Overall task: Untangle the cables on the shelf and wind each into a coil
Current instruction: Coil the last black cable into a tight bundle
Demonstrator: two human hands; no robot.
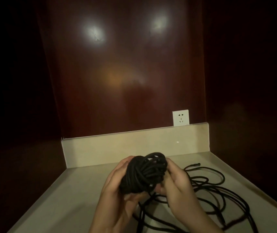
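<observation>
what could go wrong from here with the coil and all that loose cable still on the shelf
The loose black cable lies in crossing loops on the shelf, so pulling more in may tighten a knot. The wound bundle, held between the left hand and the right hand, looks uneven and might slip apart.

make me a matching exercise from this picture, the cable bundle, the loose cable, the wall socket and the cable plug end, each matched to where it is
Things:
1. cable bundle
2. loose cable
3. wall socket
4. cable plug end

Places:
A. on the dark wall above the upstand
B. held between the left hand and right hand
C. sprawled in loops over the shelf
D. lying on the shelf behind the loops

Pairs: 1-B, 2-C, 3-A, 4-D
</observation>
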